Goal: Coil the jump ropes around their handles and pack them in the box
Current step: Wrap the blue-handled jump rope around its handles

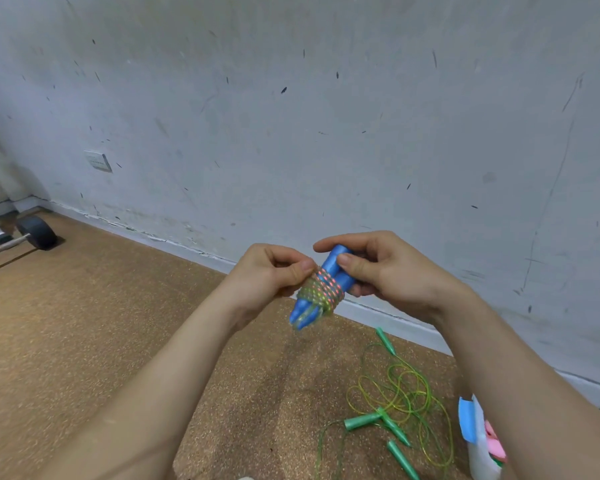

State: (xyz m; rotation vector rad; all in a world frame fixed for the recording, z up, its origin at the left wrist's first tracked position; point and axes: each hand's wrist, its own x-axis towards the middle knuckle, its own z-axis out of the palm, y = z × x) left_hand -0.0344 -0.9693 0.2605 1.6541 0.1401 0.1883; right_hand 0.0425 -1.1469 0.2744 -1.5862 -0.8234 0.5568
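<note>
The right hand [381,268] grips the blue handles [335,259] in mid-air while the left hand [274,271] pinches the nearly finished rope coil [323,289] around them. Green ropes [406,393] lie uncoiled at the wall edge of the floor [118,323], beside the box [478,459].

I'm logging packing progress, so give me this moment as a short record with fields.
left hand: pinches the rope coil
right hand: grips the blue handles at their upper end
coil: multicolour rope wound round both handles' middle
floor: green jump ropes lie loose, uncoiled
box: lower right, partly hidden by the right arm
stage: blue-handled rope coiled in hand, not yet packed
</note>
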